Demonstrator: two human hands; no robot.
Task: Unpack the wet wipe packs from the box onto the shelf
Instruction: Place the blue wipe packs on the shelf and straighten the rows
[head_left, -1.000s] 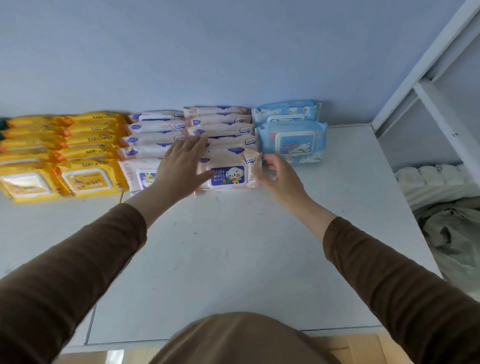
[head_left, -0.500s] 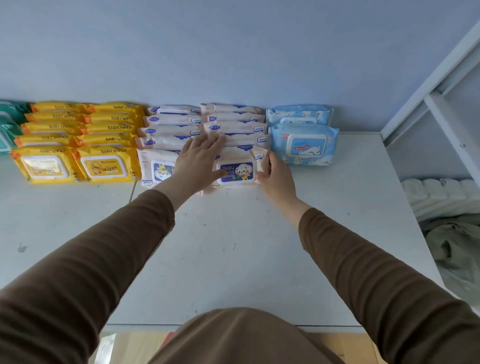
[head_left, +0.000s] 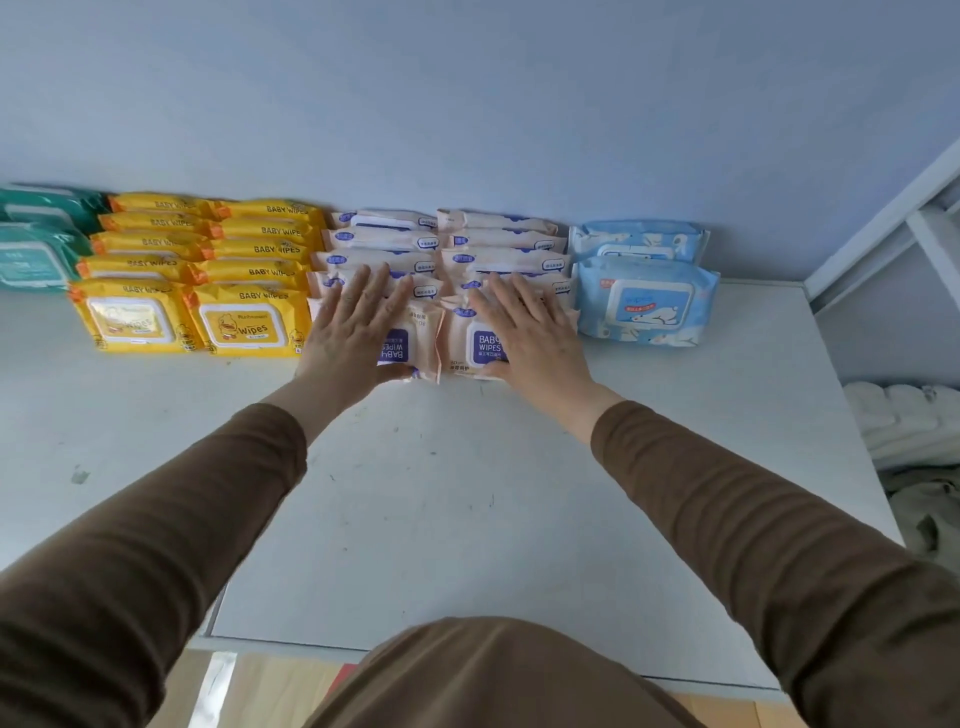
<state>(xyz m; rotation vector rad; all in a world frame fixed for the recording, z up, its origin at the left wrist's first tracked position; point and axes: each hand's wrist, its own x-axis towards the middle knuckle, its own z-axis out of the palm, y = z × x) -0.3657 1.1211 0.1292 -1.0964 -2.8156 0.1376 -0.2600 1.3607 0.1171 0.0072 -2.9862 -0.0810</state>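
White shelf surface: the flat white shelf (head_left: 467, 519) against the pale blue wall (head_left: 467, 104) carries every pack in view; its front half is bare, so room remains for more.
Yellow rows: two columns of yellow plastic wet wipe packs (head_left: 244, 322), leaning back in overlapping rows, look finished and tidy.
Peach rows: two columns of peach plastic wet wipe packs with purple labels (head_left: 488, 343) stand at centre, just beside the yellow ones; the front pair is being settled.
Blue packs: two light blue plastic wet wipe packs (head_left: 644, 301) sit at the right end, only two deep.
Teal packs: teal plastic wet wipe packs (head_left: 31, 254) lie at the far left, partly out of frame.
Left hand: the left hand (head_left: 358, 327) lies flat, fingers straight and spread, pressing the front left peach pack; it grips nothing.
Right hand: the right hand (head_left: 524, 332) lies flat likewise on the front right peach pack, gripping nothing.
Box: not in view; what remains inside cannot be told.
Progress: judged well advanced, the current step being straightening; further packs may follow.
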